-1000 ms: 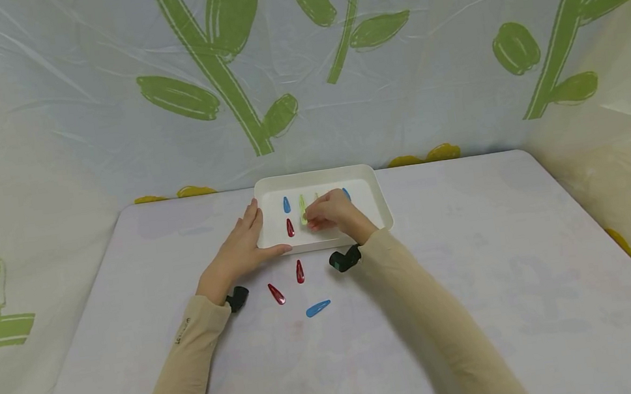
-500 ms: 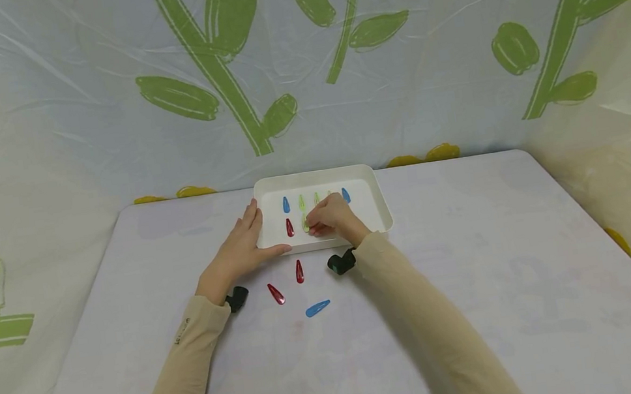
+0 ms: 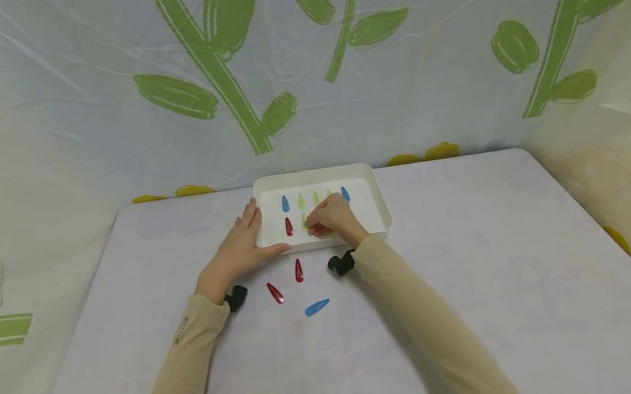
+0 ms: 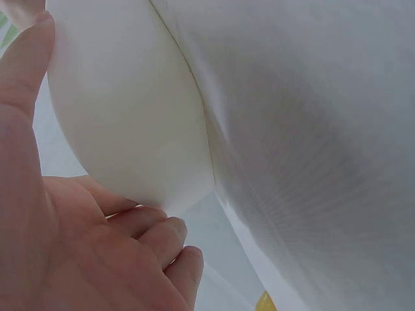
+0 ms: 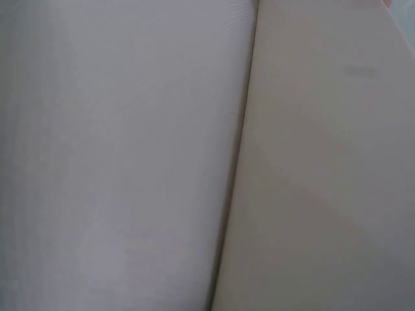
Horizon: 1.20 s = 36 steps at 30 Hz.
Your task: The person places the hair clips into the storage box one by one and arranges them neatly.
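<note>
A white tray (image 3: 374, 206) stands at the back edge of the table, with hair clips lined up inside. My left hand (image 3: 237, 246) spans its near left corner, fingers straight along the left side and thumb on the front wall; the left wrist view shows fingertips against the tray's outer wall (image 4: 130, 103). Over the tray, my right hand (image 3: 338, 216) pinches a yellow-green hair clip (image 3: 304, 222), partly hidden by the fingers, right of a red hair clip (image 3: 289, 226). In the right wrist view only the tray's wall (image 5: 311, 168) and the tabletop show clearly.
The tray's back row has a blue clip (image 3: 285, 203), several yellow-green clips (image 3: 316, 198) and another blue clip (image 3: 345, 194). On the table (image 3: 509, 278) before the tray lie two red clips (image 3: 275, 292) and a blue clip (image 3: 317, 307). A patterned curtain (image 3: 427, 91) hangs behind.
My right hand has brought the yellow-green clip slightly toward the front of the tray, down beside the red clip, and then stays there. The left hand keeps its place at the corner.
</note>
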Tool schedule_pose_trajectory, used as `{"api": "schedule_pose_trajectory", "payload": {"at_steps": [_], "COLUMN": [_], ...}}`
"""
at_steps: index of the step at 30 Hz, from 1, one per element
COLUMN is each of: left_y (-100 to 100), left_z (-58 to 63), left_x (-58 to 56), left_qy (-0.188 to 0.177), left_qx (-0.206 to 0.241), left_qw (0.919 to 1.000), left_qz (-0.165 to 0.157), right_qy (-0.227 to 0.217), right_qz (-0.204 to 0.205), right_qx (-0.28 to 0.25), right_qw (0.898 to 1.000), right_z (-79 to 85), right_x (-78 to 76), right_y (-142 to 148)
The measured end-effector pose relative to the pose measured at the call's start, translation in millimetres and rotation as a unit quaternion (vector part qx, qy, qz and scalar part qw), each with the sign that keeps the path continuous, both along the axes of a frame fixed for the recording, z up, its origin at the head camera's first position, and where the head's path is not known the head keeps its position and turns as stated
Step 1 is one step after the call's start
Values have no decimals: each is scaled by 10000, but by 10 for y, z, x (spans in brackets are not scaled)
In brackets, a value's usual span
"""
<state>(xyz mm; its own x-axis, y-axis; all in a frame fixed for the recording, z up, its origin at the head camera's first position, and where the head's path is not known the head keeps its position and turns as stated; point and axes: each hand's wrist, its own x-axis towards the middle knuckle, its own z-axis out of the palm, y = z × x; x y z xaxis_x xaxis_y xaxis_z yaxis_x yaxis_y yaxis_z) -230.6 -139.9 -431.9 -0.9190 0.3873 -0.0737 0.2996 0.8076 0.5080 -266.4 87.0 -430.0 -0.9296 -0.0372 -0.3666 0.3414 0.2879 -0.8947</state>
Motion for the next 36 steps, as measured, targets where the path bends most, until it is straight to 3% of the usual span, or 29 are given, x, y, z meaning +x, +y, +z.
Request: {"api": "schedule_pose_trajectory", "payload": {"at_steps": [20, 27, 36], "left_y": [11, 15, 11], "left_z": [18, 6, 22], "left_x": [7, 5, 14], "left_qy": [-5, -29, -64], "left_qx": [-1, -33, -8], "left_qw": [10000, 10000, 10000], "left_qz": [13, 9, 34], "right_qy": [-107, -99, 276], "right_qz": [-19, 141, 408], "right_qx": [-87, 74, 346], "right_qw": [9999, 9998, 9982], "right_z": [6, 64, 156], "right_x": [3, 28, 33], "right_y": [32, 38, 49]}}
